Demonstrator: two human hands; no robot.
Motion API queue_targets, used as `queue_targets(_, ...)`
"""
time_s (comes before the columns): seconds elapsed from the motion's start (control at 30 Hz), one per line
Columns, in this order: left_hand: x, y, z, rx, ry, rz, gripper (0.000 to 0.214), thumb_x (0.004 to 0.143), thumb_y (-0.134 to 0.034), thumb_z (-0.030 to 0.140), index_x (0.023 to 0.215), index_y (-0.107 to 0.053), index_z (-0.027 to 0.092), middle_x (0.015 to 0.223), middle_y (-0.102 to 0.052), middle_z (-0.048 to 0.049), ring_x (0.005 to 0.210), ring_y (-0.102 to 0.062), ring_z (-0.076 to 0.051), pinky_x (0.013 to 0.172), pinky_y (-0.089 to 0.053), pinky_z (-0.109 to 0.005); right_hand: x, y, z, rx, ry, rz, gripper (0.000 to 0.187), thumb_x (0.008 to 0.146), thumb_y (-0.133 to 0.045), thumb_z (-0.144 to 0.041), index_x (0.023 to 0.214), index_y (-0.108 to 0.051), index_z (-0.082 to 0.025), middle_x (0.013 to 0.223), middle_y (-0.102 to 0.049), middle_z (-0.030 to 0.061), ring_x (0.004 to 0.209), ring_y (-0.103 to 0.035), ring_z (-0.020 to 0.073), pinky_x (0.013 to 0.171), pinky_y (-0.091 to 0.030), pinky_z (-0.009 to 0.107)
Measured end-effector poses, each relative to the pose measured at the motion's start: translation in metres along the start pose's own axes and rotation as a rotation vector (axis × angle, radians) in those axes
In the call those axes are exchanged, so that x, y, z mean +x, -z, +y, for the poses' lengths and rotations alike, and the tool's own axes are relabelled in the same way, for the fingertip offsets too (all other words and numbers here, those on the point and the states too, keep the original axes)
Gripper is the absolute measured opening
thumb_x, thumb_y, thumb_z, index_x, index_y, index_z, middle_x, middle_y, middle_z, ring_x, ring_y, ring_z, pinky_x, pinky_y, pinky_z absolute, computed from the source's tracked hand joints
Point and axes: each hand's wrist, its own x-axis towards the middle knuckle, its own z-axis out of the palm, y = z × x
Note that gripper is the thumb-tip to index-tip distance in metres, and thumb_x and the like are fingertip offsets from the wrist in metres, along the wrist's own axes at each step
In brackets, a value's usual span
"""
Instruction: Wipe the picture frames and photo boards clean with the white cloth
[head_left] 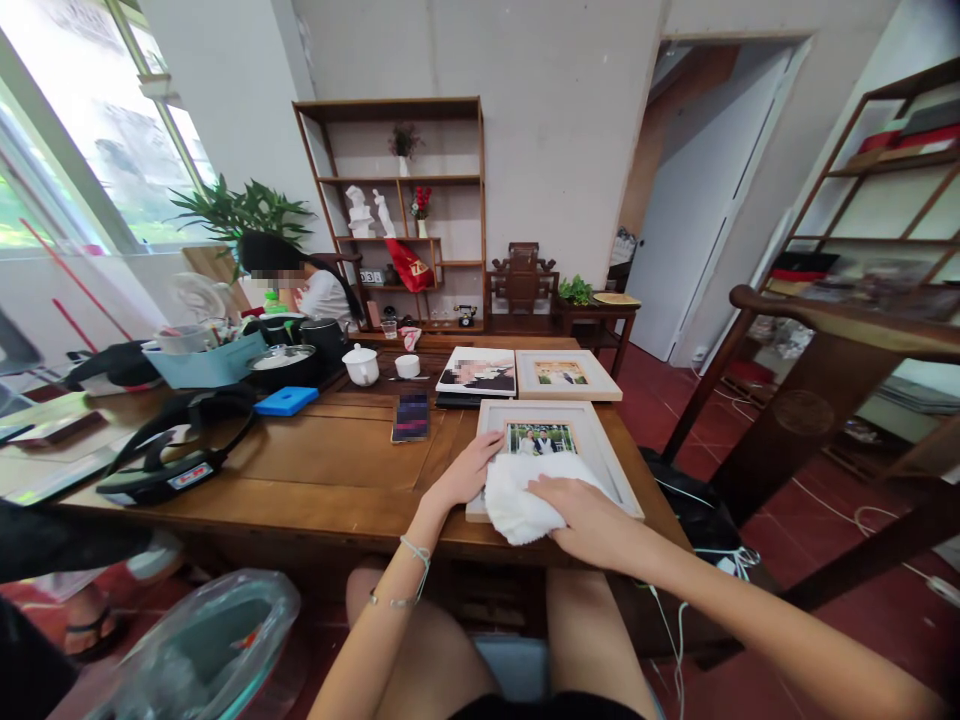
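A light wooden picture frame (pixel 592 428) with a photo of people in a pale mat lies flat at the near edge of the wooden table. My left hand (pixel 474 467) holds its left side, fingers resting over the border. Bunched under my right hand (pixel 577 510) is a white cloth (pixel 517 495), pressed on the lower part of the frame. The cloth hides the bottom of the photo. Just beyond lie a second framed photo (pixel 604 386) and a white panel with a dark picture (pixel 452 375).
A phone (pixel 410 417) lies left of the frame. Farther left are a blue box (pixel 286 402), a lidded white cup (pixel 362 368) and a black headset-like device (pixel 161 480). A lined bin (pixel 217 640) stands below. Another person (pixel 322 290) sits across the table. A wooden chair (pixel 795 400) is at right.
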Motion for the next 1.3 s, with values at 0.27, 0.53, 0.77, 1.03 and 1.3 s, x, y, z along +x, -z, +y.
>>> queue_targets(0.27, 0.002, -0.003, -0.004, 0.021, 0.006, 0.024, 0.048, 0.092, -0.035, 0.011, 0.138, -0.05, 0.017, 0.146, -0.047, -0.0123, 0.137, -0.041, -0.023, 0.117, -0.032, -0.046, 0.052, -0.014, 0.09, -0.151, -0.078, 0.176, 0.068, 0.065, -0.047, -0.001, 0.132, -0.053, -0.007, 0.141, -0.051, 0.0203, 0.134, -0.041, 0.0301, 0.111, -0.03, 0.051)
queue_targets(0.53, 0.001, -0.003, -0.008, 0.028, 0.0, 0.027, 0.048, 0.094, -0.035, 0.013, 0.14, -0.048, 0.018, 0.146, -0.047, -0.0123, 0.138, -0.041, -0.023, 0.117, -0.032, -0.048, 0.093, -0.001, 0.112, -0.267, -0.218, 0.205, 0.063, 0.073, -0.051, 0.0, 0.135, -0.049, -0.011, 0.147, -0.043, 0.0198, 0.14, -0.031, 0.0301, 0.113, -0.021, 0.053)
queue_targets(0.77, 0.001, -0.006, -0.01, 0.017, -0.001, 0.038, 0.049, 0.092, -0.037, 0.01, 0.139, -0.049, 0.019, 0.146, -0.047, -0.0115, 0.137, -0.042, -0.023, 0.117, -0.033, -0.047, 0.073, 0.009, 0.058, -0.309, -0.271, 0.016, 0.043, 0.075, -0.048, -0.003, 0.115, -0.062, -0.011, 0.122, -0.063, 0.0195, 0.116, -0.057, 0.0315, 0.093, -0.043, 0.043)
queue_targets(1.03, 0.0, -0.003, -0.006, 0.01, 0.002, 0.025, 0.051, 0.092, -0.035, 0.009, 0.141, -0.047, 0.018, 0.148, -0.045, -0.011, 0.138, -0.039, -0.023, 0.118, -0.031, -0.047, 0.003, 0.02, -0.024, -0.268, -0.109, -0.162, 0.036, 0.07, -0.05, -0.008, 0.102, -0.064, -0.015, 0.1, -0.07, 0.0148, 0.093, -0.065, 0.031, 0.077, -0.047, 0.039)
queue_targets(1.3, 0.001, -0.006, -0.007, 0.008, -0.006, 0.036, 0.049, 0.092, -0.036, 0.009, 0.137, -0.05, 0.02, 0.146, -0.047, -0.0092, 0.138, -0.04, -0.022, 0.118, -0.033, -0.046, 0.026, -0.008, 0.032, -0.243, -0.086, 0.023, 0.057, 0.066, -0.054, -0.003, 0.122, -0.059, -0.012, 0.135, -0.057, 0.0165, 0.126, -0.049, 0.0302, 0.104, -0.038, 0.043)
